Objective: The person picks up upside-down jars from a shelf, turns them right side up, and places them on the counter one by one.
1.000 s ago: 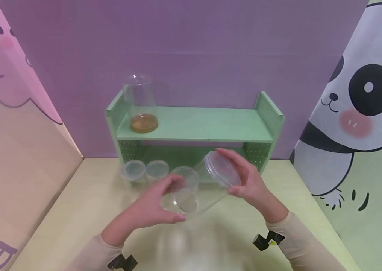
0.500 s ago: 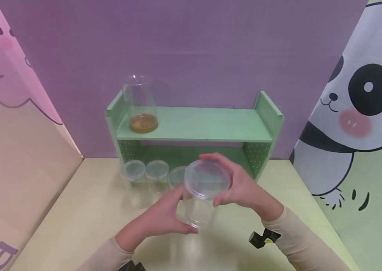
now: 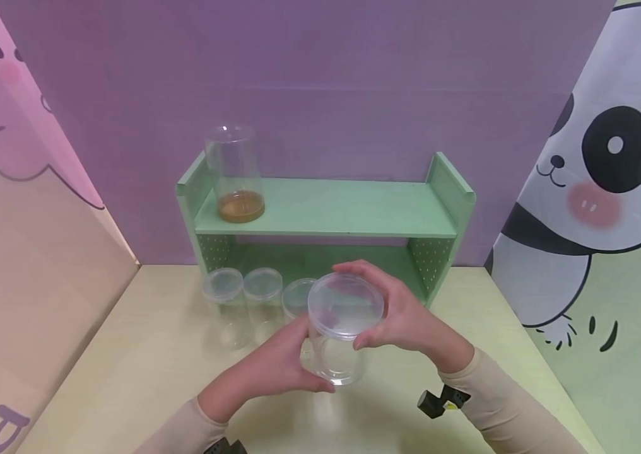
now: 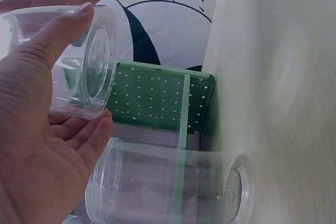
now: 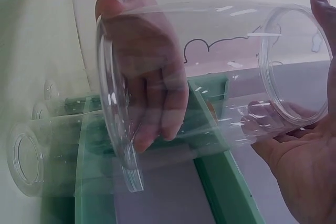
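Observation:
In the head view, both hands hold a clear plastic jar (image 3: pixel 339 360) with a translucent lid, its top tipped slightly toward me. My left hand (image 3: pixel 272 366) curves around the lower body, thumb at the near side. Around the lid end (image 3: pixel 346 306) curl the fingers and thumb of my right hand (image 3: pixel 405 318). The left wrist view has the base end of the held jar (image 4: pixel 97 61) raised off the table, with the left hand (image 4: pixel 47 103) about its wall. Through the transparent wall, the right wrist view shows the left hand (image 5: pixel 149 77).
Several similar clear lidded jars (image 3: pixel 224 285) stand in a row left of the held jar, before a green two-tier shelf (image 3: pixel 326 205). On its upper board, at the left, stands a tall clear container with a brown bottom (image 3: pixel 241 207). Cartoon-printed panels (image 3: pixel 593 176) flank the table (image 3: pixel 127 353).
The jar has swung from a strong tilt to nearly upright, its lid moving left and down. My left hand has shifted right with the base. Over the last half second movement is slight.

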The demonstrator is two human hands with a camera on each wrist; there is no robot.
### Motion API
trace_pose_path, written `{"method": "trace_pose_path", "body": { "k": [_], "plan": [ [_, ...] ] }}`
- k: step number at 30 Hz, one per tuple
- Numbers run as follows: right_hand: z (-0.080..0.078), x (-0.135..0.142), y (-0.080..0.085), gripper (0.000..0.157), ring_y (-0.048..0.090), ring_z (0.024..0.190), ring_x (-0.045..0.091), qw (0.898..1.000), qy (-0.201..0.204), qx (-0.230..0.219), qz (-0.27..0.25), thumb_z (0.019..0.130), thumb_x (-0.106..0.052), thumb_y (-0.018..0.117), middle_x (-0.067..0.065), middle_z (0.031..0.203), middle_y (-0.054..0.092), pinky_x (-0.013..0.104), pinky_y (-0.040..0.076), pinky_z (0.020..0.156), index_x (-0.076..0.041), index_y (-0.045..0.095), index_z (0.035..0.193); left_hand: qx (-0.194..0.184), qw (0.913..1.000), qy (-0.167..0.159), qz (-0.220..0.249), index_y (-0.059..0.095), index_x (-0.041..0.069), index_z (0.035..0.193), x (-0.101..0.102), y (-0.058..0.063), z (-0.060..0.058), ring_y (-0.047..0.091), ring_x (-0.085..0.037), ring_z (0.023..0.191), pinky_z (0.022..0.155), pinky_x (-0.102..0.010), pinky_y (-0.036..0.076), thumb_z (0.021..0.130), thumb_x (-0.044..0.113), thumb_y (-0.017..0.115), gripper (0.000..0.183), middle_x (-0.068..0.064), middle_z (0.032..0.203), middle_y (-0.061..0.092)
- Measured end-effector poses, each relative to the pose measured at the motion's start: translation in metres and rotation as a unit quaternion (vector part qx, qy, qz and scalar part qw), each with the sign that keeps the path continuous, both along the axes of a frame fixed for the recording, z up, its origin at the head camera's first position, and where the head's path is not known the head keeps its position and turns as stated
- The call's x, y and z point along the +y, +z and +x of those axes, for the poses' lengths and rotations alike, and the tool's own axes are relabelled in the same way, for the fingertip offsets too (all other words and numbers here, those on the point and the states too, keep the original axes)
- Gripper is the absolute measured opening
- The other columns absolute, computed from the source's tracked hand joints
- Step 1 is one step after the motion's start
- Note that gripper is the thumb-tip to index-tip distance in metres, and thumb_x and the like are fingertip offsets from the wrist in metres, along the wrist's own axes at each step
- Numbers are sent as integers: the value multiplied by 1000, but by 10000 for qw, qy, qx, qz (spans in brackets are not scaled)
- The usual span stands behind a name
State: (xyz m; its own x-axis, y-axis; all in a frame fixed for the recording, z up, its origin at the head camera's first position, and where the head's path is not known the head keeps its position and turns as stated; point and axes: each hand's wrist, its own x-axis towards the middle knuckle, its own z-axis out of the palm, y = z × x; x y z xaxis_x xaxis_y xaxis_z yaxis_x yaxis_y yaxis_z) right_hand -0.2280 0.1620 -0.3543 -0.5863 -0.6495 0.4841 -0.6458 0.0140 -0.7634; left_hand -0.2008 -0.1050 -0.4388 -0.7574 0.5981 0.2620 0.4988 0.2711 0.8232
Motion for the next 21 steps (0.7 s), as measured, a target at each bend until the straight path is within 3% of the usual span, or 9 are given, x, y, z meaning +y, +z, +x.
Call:
{"method": "trace_pose_path", "body": {
  "k": [4,7,10,12,15,18,21],
  "plan": [
    [-1,3,-3,103,62,135,33,9999,-74,83,-29,73,-32,106,10,147,66,42,57,106,-11,55,159,-125,9999,-7,-15,41,32,167,-7,2,3,53,-13,146,125,-49,46,76,24,105,112,17,157,54],
    [-2,7,-6,104,62,134,33,9998,-163,79,-3,69,-18,106,10,148,65,40,58,105,-11,55,159,-50,9998,176,-70,45,29,165,-18,8,6,54,-16,147,126,-46,46,79,28,103,103,15,157,56],
    [-3,10,-8,104,63,132,31,9995,-304,72,32,69,-20,106,11,147,65,40,60,101,-10,55,159,356,9977,568,38,56,20,157,-33,18,5,63,-25,140,120,-47,52,87,27,98,81,5,152,64],
    [-3,13,-10,103,63,132,31,9994,-349,34,9,70,-19,105,13,146,65,40,62,99,-9,55,159,799,9915,985,304,65,13,147,-46,27,1,68,-28,131,113,-45,58,93,20,92,60,-4,143,70],
    [-4,16,-12,102,63,131,33,9993,-365,18,-37,70,-12,104,16,145,65,42,62,99,-7,54,159,1493,9645,2030,790,74,5,128,-68,43,-6,74,-22,112,99,-33,64,99,8,84,31,-8,123,77],
    [-5,18,-14,102,63,130,34,9992,-388,30,-55,69,-8,103,16,145,65,41,62,101,-7,54,159,1822,9204,3226,1252,76,0,115,-90,58,-15,72,-10,99,90,-19,60,102,5,80,15,-7,108,78],
    [-6,21,-17,102,63,130,33,9989,-464,90,-56,71,-17,105,16,145,65,38,60,102,-7,54,159,1825,8758,4207,1504,75,-2,116,-110,67,-30,69,-4,96,87,-15,55,103,12,78,18,-2,106,76]
  ]
}}
